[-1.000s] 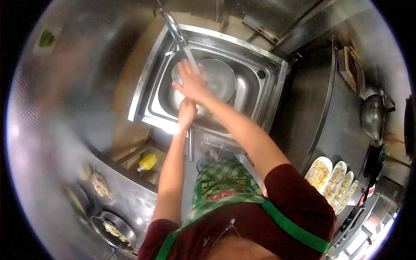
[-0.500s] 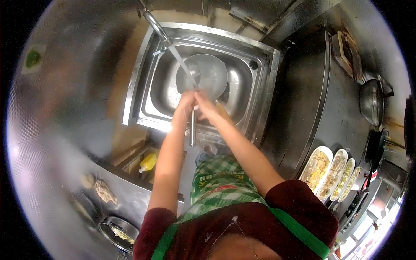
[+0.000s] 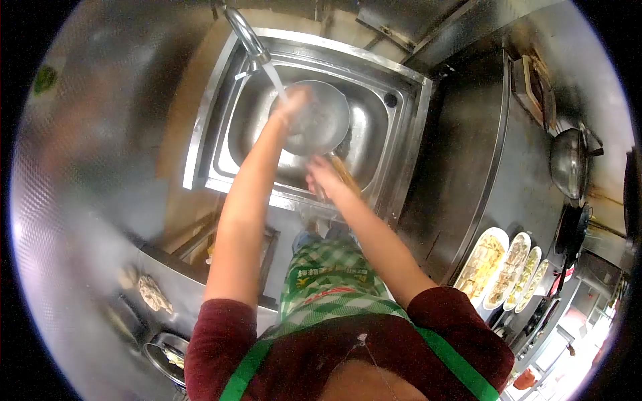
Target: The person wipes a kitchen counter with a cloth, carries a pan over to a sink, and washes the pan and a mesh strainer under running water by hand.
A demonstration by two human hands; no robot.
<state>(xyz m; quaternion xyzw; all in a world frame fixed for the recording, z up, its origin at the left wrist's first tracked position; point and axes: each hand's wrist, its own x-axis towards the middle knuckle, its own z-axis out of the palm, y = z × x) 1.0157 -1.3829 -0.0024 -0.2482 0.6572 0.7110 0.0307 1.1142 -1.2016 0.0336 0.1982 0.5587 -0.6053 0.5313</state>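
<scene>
A round grey metal pan point(image 3: 328, 123) sits in the stainless steel sink point(image 3: 374, 127), with water from the tap point(image 3: 249, 41) running towards it. My left hand point(image 3: 294, 103) is over the pan at the stream, its fingers smeared by motion. Near the pan's lower rim, the fingers of my right hand point(image 3: 323, 175) wrap round a slim metal handle point(image 3: 319, 194). Whether this handle belongs to the pan or to a separate utensil I cannot tell. Beside my right wrist lies a tan, stick-like thing point(image 3: 345, 175), partly hidden.
Several long white dishes of food point(image 3: 483, 264) stand on the right-hand counter point(image 3: 518, 194). A wok point(image 3: 568, 164) is beyond them. At lower left are a crumpled cloth point(image 3: 154, 294) and a pan with some food point(image 3: 167, 357). A drain hole point(image 3: 390, 100) is in the sink's corner.
My hands were together at the metal handle. My left hand has moved up over the pan into the stream; my right hand has moved slightly right and down, along with the handle.
</scene>
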